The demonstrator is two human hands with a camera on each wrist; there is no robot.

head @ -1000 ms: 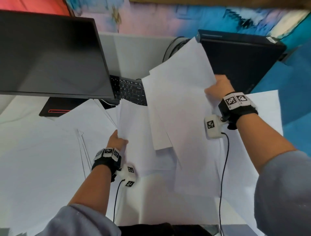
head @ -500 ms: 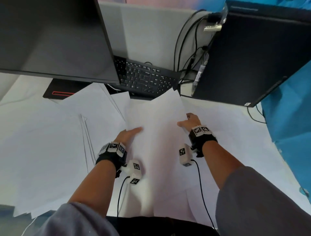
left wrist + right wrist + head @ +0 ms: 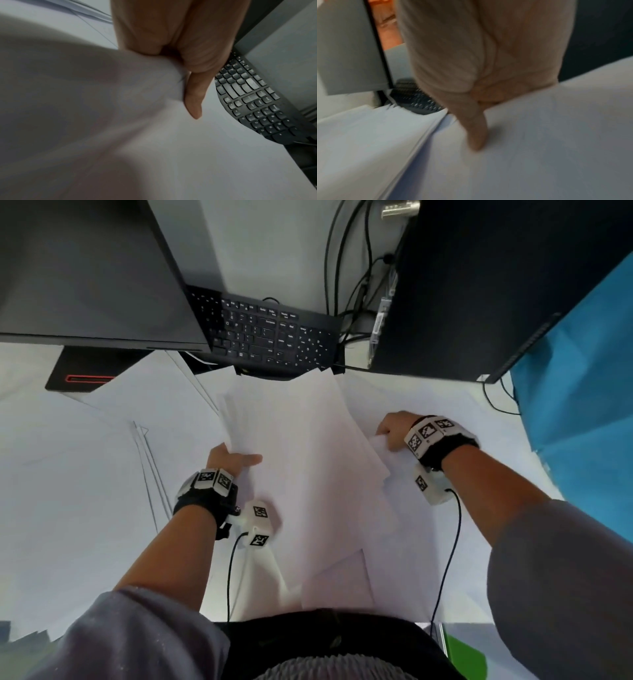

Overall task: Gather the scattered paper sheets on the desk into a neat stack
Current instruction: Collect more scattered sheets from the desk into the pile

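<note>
A loose bundle of white paper sheets [image 3: 301, 457] lies fanned in the middle of the desk, its far corner reaching the keyboard. My left hand [image 3: 233, 460] grips the bundle's left edge, thumb on top and fingers hidden beneath. In the left wrist view my left hand [image 3: 188, 75] pinches the paper [image 3: 120, 121]. My right hand [image 3: 394, 431] pinches the edge of a sheet at the bundle's right side. In the blurred right wrist view the thumb of my right hand [image 3: 479, 108] presses on that sheet [image 3: 539, 148], beside the bundle's layered edges [image 3: 376, 135].
More loose sheets [image 3: 68, 491] cover the desk at left and right. Behind stand a dark monitor [image 3: 85, 268] on its base [image 3: 85, 371], a black keyboard [image 3: 270, 337], a black computer tower [image 3: 479, 285] and hanging cables [image 3: 356, 285]. Blue cloth [image 3: 582, 405] hangs at the right.
The bundle, held up in the air a second ago, has come down flat onto the desk. My right hand has shifted out to the right edge and now pinches a sheet there.
</note>
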